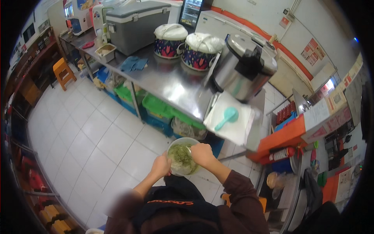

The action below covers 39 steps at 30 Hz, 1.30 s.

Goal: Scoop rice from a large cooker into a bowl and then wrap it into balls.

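Just above my lap is a round white bowl (183, 140) holding a green, lumpy mixture (181, 156) with paler patches along its lower side. My left hand (161, 164) grips the bowl's left rim. Over the right part of the bowl, my right hand (201, 154) is closed around a utensil (188, 149). Only a short pale piece of that utensil shows; its other end is hidden by the hand and the mixture.
A steel table (163, 79) ahead carries two patterned pots (169, 44), a large steel rice warmer (242, 70), a grey cooler box (137, 26) and a blue cloth (133, 63). A turquoise rice paddle (228, 117) lies on white paper sheets (216, 108). Right stands a fire extinguisher (277, 155).
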Tool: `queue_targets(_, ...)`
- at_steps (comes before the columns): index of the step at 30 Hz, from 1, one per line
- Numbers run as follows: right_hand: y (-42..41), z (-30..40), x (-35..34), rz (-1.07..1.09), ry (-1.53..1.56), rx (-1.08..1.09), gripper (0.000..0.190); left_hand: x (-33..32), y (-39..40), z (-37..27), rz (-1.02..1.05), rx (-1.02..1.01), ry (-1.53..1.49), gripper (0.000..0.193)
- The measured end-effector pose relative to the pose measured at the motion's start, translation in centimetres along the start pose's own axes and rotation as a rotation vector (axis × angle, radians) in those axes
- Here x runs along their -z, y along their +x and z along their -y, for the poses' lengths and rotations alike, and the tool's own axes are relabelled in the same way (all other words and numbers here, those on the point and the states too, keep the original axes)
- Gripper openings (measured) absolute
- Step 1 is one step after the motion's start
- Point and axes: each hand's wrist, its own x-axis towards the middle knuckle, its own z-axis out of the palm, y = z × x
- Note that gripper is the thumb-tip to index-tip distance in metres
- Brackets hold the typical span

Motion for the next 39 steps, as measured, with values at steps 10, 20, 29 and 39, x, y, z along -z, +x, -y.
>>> queue_targets(10,19.2,-7.4,8.6,-0.096,0.063,-0.043,0.008,10.3,20.0,-12.6,-0.099,-0.129,0.0,0.037)
queue_targets(20,36.4,-13.8,6.1,-0.074,0.165,-0.432,0.014,15.9,39.3,-15.2,0.101,-0.21,0.16,0.04)
queue_targets(29,40.2,-14.5,12.6,0.102,0.154,-0.486,0.017,21.1,49.4,-17.7,0.345,-0.287,0.629,0.037)
queue_targets(39,44.3,-13.1,11.6,0.085,0.049,-0.633,0.015,21.6,52.1,-17.3,0.326,-0.543,0.635,0.055)
